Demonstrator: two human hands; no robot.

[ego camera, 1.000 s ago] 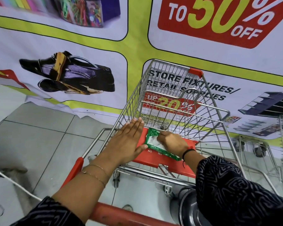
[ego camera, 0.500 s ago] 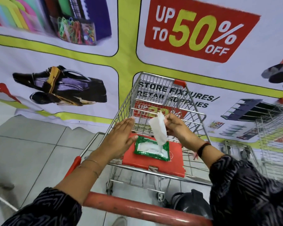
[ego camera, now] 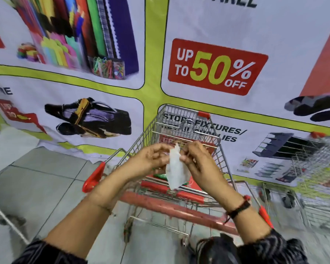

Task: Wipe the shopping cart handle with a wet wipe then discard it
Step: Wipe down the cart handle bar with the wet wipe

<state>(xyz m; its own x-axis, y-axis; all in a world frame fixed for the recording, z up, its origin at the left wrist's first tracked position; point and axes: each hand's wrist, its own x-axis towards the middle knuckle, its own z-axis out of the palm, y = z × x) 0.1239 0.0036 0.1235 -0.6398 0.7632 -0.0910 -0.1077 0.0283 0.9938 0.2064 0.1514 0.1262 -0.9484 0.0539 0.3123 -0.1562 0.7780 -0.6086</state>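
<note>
A white wet wipe point(ego camera: 176, 171) hangs between both hands above the cart's child seat. My left hand point(ego camera: 147, 161) pinches its upper left edge and my right hand point(ego camera: 197, 161) pinches its upper right edge. Below them the green wipe pack point(ego camera: 161, 176) lies on the red seat flap point(ego camera: 160, 185), mostly hidden by the wipe and hands. The red cart handle point(ego camera: 171, 208) runs across below my wrists, with red end caps at left and right. The silver wire shopping cart point(ego camera: 181, 119) points toward the wall banner.
A printed sale banner point(ego camera: 217, 67) covers the wall right behind the cart. Another wire cart point(ego camera: 316, 168) stands at the right. A dark round object point(ego camera: 213, 248) sits low by my right sleeve. Grey floor tiles point(ego camera: 36, 183) spread to the left.
My right hand pulled the wipe out of the pack and raised it. My left hand left the seat flap and took hold of the wipe too. The view tilted upward.
</note>
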